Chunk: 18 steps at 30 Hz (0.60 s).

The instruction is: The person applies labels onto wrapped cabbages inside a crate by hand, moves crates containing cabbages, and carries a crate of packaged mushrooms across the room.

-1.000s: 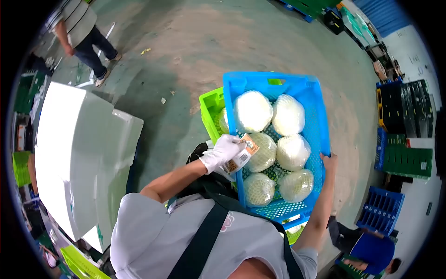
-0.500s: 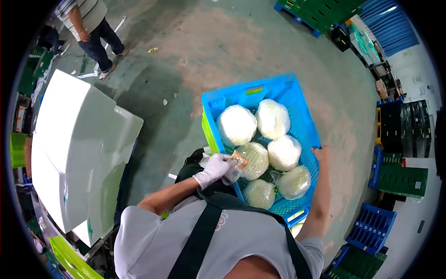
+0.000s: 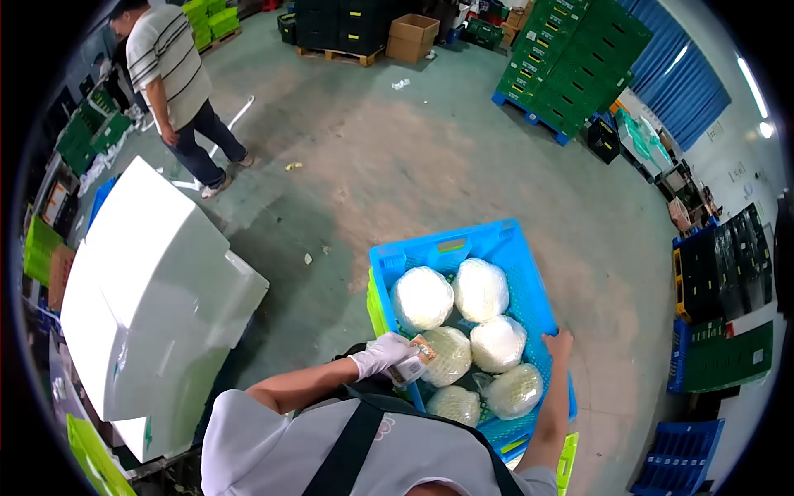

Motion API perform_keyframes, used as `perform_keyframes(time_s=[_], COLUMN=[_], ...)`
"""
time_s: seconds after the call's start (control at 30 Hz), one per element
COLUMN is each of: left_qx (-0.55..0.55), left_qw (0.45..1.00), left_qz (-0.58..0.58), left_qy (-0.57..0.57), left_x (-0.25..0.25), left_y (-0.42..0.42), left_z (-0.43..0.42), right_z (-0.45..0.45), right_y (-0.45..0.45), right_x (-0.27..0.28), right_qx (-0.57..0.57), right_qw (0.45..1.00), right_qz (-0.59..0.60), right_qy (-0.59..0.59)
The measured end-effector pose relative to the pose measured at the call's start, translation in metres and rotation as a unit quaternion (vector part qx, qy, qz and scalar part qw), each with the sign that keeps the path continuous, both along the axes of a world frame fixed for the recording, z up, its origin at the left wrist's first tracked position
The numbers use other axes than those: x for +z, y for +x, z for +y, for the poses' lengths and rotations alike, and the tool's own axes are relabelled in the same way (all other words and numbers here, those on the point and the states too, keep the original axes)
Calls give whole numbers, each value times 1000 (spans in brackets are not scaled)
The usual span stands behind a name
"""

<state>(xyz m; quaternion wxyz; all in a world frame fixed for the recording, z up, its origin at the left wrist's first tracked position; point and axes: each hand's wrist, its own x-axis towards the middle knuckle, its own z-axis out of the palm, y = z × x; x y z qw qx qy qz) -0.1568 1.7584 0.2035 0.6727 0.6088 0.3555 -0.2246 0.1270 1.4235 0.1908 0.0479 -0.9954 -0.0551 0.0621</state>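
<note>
One printed card (image 3: pixel 424 350) was pinched in the gloved left hand (image 3: pixel 383 355), at the nine o'clock side of a blue crate (image 3: pixel 531 285). The nearest netted ball (image 3: pixel 448 357), one of six, lay at three o'clock from that hand, no long axis evident; the bare right hand (image 3: pixel 559 341), farther off, clasped the crate's three o'clock rim.

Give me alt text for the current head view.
A gloved left hand holds printed labels at the left edge of a blue crate holding six pale, round, wrapped items, while the bare right hand grips its right rim. A lime-green crate shows beneath. Another person stands at upper left, beyond a large white object.
</note>
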Motion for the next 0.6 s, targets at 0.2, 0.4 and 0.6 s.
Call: perform_keyframes(time_s=[0.2, 0.4, 0.6], left_qx=[-146, -25, -93], left_qw=[989, 980, 973], left_qz=[-26, -195, -213], left_qy=[27, 5, 10], left_x=[56, 88, 82], left_y=[-40, -2, 129], left_z=[-5, -15, -110], right_z=[-29, 67, 42], right_y=[-66, -141, -80], right_x=[18, 131, 118], right_qx=[101, 26, 125], right_qw=[970, 739, 776], right_qz=[-219, 354, 346], right_qy=[43, 573, 512])
